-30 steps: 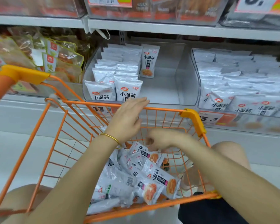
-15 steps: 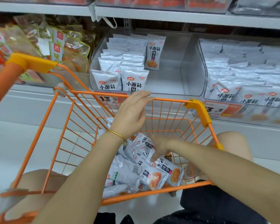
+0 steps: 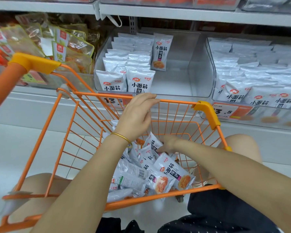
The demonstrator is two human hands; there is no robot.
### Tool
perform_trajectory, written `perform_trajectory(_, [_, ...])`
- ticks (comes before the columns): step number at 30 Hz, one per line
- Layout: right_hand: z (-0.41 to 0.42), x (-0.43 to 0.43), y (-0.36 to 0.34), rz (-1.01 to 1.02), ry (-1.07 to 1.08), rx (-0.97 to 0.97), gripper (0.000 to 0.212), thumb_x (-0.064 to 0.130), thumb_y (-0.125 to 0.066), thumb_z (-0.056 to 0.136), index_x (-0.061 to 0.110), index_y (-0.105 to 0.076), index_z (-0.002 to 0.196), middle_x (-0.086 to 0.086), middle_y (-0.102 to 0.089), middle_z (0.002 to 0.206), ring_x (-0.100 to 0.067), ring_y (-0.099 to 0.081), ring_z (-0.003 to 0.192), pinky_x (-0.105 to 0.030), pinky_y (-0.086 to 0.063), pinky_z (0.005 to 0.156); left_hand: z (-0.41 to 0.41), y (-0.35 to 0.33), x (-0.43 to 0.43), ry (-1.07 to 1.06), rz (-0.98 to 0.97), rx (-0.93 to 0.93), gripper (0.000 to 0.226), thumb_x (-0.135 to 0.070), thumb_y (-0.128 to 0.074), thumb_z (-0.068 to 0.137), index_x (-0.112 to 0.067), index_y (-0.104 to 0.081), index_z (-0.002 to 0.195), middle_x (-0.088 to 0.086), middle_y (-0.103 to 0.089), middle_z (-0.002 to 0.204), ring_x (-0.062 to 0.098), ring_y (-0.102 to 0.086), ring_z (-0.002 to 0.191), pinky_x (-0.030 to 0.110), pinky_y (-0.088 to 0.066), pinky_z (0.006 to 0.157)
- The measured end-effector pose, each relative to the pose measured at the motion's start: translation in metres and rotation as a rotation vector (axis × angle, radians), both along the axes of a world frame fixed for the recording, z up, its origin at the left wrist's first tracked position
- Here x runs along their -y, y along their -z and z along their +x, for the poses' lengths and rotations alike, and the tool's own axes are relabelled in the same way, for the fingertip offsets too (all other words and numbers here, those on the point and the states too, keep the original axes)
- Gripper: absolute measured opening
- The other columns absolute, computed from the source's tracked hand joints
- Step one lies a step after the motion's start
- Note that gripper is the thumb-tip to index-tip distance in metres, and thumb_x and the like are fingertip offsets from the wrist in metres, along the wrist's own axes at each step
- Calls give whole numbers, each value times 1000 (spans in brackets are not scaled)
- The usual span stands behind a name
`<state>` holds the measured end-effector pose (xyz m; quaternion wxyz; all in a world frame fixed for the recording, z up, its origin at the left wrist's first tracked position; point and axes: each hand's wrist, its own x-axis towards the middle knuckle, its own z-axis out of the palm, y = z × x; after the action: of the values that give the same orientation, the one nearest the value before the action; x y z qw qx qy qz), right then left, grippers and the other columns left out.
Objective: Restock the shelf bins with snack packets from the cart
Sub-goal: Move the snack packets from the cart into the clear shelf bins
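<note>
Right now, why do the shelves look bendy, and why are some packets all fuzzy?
Head view: the wide-angle lens slightly bows and tilts the shelf edge. Head view: the snack packets in the right-hand bin smear near the frame's edge, and light off their foil washes them pale. Head view: the snack packets in the cart, near the middle, are sharp enough to read.
</note>
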<state>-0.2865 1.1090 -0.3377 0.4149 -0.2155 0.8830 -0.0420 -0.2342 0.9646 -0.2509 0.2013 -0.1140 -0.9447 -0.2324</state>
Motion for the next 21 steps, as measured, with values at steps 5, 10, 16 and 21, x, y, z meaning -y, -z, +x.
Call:
perform_trajectory(5, [-11,-7,-68,2,-154,-158,21,26,-61,89,8,-61,99,0,-57,79,-18,-55,74,-23,-39,52,-1,-2,0,-12,5,-19,43,3,-48,79,-7,-60,119,9,-56,126,24,-46,123,24,-25,107])
perform_trajectory(10, [-10,-49,-142,-359,92,69,8,23,-63,89,15,-61,89,4,-68,77,-11,-66,67,-21,-47,52,-4,-12,3,-148,97,-131,37,3,-49,85,-7,-60,119,8,-56,126,23,-44,122,14,-19,108])
perform_trajectory(16, [-33,-62,-170,-1024,781,380,11,10,-54,91,4,-60,83,-4,-71,64,-11,-67,53,-22,-55,49,-16,-10,3,-125,-183,-187,33,-4,-44,85,-3,-61,113,15,-57,124,32,-49,118,43,-38,101])
perform_trajectory(21, [-92,-9,-158,-1164,957,12,23,-2,-66,82,-2,-63,105,-10,-73,82,-20,-71,72,-38,-60,67,-19,14,3,-42,-347,-90,42,-13,-45,90,-9,-49,132,12,-46,140,27,-42,130,44,-27,111])
